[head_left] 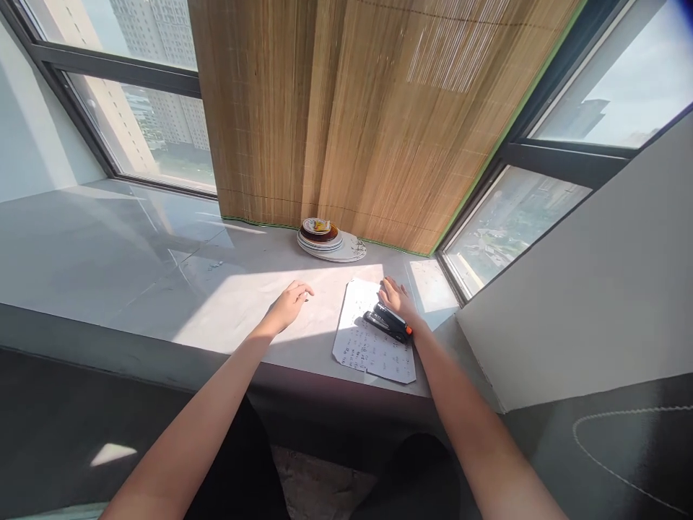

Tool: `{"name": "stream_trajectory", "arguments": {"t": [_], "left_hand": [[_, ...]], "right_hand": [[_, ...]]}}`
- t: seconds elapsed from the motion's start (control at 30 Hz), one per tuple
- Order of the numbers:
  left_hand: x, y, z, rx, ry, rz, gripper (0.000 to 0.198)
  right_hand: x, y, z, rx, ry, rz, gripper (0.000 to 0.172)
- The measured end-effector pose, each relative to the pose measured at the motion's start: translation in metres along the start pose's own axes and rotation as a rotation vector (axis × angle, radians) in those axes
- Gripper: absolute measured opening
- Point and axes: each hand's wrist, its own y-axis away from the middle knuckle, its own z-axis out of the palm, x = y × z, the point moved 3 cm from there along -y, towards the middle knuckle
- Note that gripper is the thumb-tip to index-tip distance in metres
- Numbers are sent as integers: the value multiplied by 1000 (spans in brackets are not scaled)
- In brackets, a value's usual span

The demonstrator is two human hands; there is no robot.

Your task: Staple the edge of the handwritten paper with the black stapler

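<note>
My left hand hovers just over the grey window ledge, fingers loosely stretched out and holding nothing. My right hand rests flat on a stack of printed paper sheets, fingers open. A black stapler with an orange end lies on the sheets, right beside my right wrist. The hand touches the paper; I cannot tell whether it touches the stapler.
A stack of plates with some food scraps stands at the back against a bamboo blind. Windows flank the blind. A white slanted wall panel closes the ledge on the right. Below the ledge are my dark-clothed knees.
</note>
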Motion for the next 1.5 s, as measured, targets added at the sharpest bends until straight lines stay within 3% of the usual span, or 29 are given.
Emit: {"name": "stream_trajectory", "arguments": {"t": [0.17, 0.37, 0.57, 0.63, 0.83, 1.03, 1.1, 1.2, 1.33, 1.43, 1.5], "left_hand": [[-7, 0, 3, -23, -21, -50, 29], [6, 2, 1, -33, -74, -33, 32], [15, 4, -1, -27, -124, -49, 31], [17, 4, 0, -43, -157, -14, 32], [23, 4, 8, -178, -404, 88, 36], [23, 6, 13, -223, -558, 93, 43], [24, 7, 15, -254, -619, 95, 43], [26, 7, 15, -261, -650, 85, 42], [27, 6, 13, -260, -643, 72, 41], [26, 5, 12, -254, -639, 72, 40], [27, 5, 13, -252, -630, 79, 40]], "right_hand": [[-1, 3, -4, -48, 71, 29, 66], [-11, 3, -9, -25, 53, 144, 73], [-23, 22, -39, 230, -314, 165, 81], [-26, 43, -48, 219, -383, 144, 82], [-66, 95, -41, -69, -273, -144, 42], [-135, 73, -6, -174, -294, -322, 20], [-142, 66, 0, -157, -363, -337, 25], [-117, 64, -10, -26, -452, -282, 42], [-41, 77, -41, 242, -334, -119, 40], [-3, 85, -54, 243, -239, -72, 39], [1, 82, -53, 194, -223, -95, 42]]}}
